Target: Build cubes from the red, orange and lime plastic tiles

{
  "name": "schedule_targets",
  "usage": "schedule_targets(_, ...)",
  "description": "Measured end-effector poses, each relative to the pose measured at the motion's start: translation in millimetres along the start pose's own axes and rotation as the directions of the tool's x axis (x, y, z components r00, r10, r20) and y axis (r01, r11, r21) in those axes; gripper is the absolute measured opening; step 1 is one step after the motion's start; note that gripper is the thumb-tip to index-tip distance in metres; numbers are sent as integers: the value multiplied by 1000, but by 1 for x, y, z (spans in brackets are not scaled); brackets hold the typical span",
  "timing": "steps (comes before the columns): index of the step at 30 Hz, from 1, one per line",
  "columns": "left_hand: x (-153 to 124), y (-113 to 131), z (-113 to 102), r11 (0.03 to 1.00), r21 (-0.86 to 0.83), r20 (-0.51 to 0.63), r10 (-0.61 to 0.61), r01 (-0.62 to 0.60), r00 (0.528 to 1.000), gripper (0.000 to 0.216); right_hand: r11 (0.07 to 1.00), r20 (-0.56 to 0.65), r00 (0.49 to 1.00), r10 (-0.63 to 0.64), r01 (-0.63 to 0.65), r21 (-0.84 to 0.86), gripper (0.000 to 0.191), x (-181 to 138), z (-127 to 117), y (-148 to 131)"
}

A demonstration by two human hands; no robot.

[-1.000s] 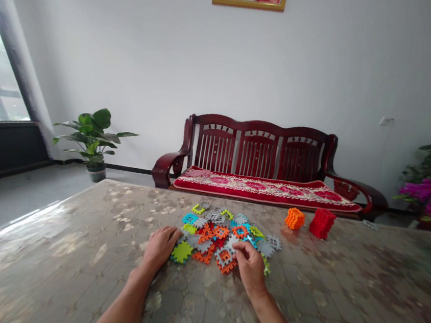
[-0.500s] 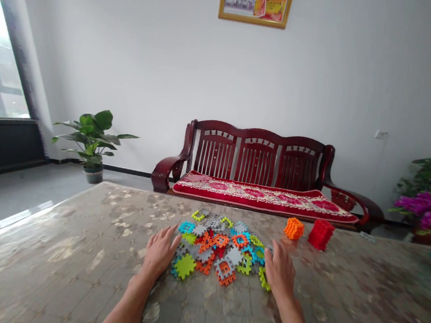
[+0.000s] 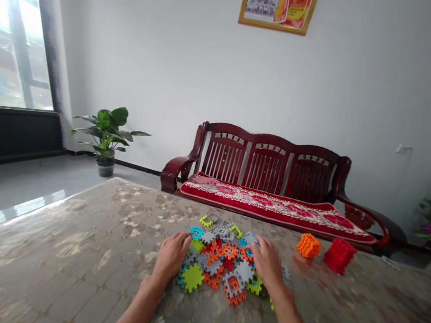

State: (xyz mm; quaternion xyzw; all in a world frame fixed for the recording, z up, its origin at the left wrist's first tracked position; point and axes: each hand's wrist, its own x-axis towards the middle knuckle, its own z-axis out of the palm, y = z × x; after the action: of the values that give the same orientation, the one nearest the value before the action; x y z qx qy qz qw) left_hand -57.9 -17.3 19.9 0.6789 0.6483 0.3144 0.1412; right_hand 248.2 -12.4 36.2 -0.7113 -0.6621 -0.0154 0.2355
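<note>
A heap of flat plastic interlocking tiles [image 3: 244,271] with notched edges lies on the table in grey, orange, lime green, blue and red. At its left edge is my left hand [image 3: 172,255], palm down, fingers loosely extended beside a blue tile [image 3: 196,232] and a lime green tile [image 3: 192,278]. My right hand [image 3: 267,263] reaches over the heap's right side, its fingers stretched out near an orange tile [image 3: 247,254] and covering some pieces. Neither hand visibly grips a tile. Whether the fingertips touch the pieces is hard to see.
An orange tile block [image 3: 309,245] and a red tile block [image 3: 340,256] stand to the right on the patterned tablecloth [image 3: 86,250]. Behind the table is a wooden bench [image 3: 266,169] with a red floral cover. A potted plant [image 3: 108,137] stands on the floor at left.
My right hand has moved left from the heap's right edge to over its tiles. My left hand remains at the left edge. The view has turned left and tilted slightly.
</note>
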Motion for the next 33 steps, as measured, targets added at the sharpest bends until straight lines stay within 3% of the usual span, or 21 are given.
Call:
schedule_targets(3, 2, -1, 1, 999, -38, -25, -34, 33, 999, 42, 996, 152, 984, -94, 93, 12, 54, 35, 11, -44)
schedule_targets(7, 1, 1, 1, 998, -24, -33, -51, 50, 998, 42, 980, 329, 926, -185, 198, -5, 55, 71, 29, -94)
schedule_targets(13, -2, 5, 1, 995, 74, -26, -61, 63, 998, 46, 980, 479, 858, -184, 199, 21, 60, 102, 54, -125)
schedule_targets(17, -3, 4, 4, 993, 104, -26, -54, 56, 998, 52, 968, 543, 807, -232, 244, 51, 58, 99, 60, -128)
schedule_targets(25, -6, 10, 5, 981, 192, -2, -30, 30, 1000, 55, 901, 490, 756, -434, 383, 206, 55, 64, 48, -125)
schedule_targets(28, -7, 10, 4, 977, 213, 9, -16, 13, 1000, 52, 894, 382, 808, -448, 393, 215, 51, 70, 40, -108)
schedule_targets(31, -6, 9, 4, 976, 218, 15, 3, -6, 1000, 49, 959, 304, 909, -283, 268, 92, 47, 80, 32, -75)
schedule_targets(33, -6, 8, 5, 975, 223, 14, 9, -12, 1000, 46, 986, 316, 934, -165, 157, 51, 45, 83, 29, -50)
